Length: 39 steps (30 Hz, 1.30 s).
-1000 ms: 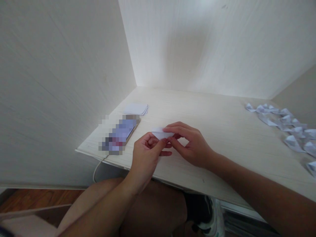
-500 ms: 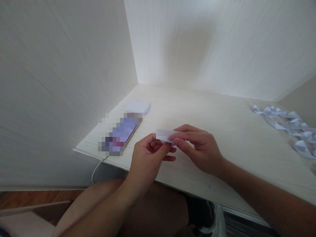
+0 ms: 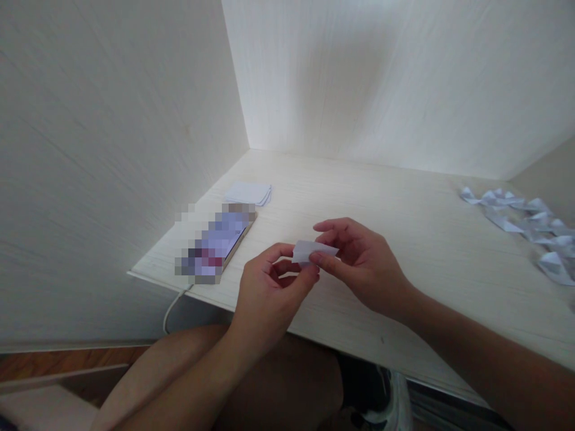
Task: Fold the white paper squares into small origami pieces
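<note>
A small piece of folded white paper is held between both hands, just above the desk near its front edge. My left hand pinches its lower left side, with the thumb in front and the fingers curled behind. My right hand has its thumb pressed on the lower right of the paper. The right index finger is lifted clear above it; whatever the other right fingers do behind the paper is partly hidden.
To the left lies a phone, its screen blurred, with a white cable running off the desk edge. A stack of white paper sheets lies behind it. Several folded paper boats stand at the right. White panels enclose the desk.
The right fingers have lifted off the top of the paper and spread, while the thumb stays on it. The paper has turned slightly and shifted a little to the right.
</note>
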Each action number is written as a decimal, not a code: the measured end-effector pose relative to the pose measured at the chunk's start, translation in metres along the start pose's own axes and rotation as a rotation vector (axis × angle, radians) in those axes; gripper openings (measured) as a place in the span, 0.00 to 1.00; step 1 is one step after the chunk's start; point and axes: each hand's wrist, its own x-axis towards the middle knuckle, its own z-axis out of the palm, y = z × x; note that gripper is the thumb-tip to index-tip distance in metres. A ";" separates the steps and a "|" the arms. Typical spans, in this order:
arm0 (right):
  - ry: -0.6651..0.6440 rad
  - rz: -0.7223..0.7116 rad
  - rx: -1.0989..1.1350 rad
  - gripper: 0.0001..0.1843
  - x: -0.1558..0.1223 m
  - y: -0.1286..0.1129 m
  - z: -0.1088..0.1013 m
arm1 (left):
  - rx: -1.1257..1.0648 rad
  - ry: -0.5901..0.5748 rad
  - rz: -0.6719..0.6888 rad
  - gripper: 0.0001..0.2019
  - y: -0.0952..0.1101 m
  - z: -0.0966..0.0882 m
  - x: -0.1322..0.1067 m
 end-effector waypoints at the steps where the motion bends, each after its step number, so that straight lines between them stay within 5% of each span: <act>1: -0.002 0.002 -0.008 0.17 0.000 0.000 0.000 | 0.004 -0.011 0.002 0.09 0.000 -0.001 0.000; 19: -0.002 0.033 -0.198 0.14 0.002 -0.002 -0.005 | 0.228 0.021 0.153 0.09 0.001 -0.001 0.000; 39: -0.046 0.049 -0.128 0.14 0.010 -0.002 -0.015 | 0.266 0.125 0.224 0.08 0.010 -0.012 0.001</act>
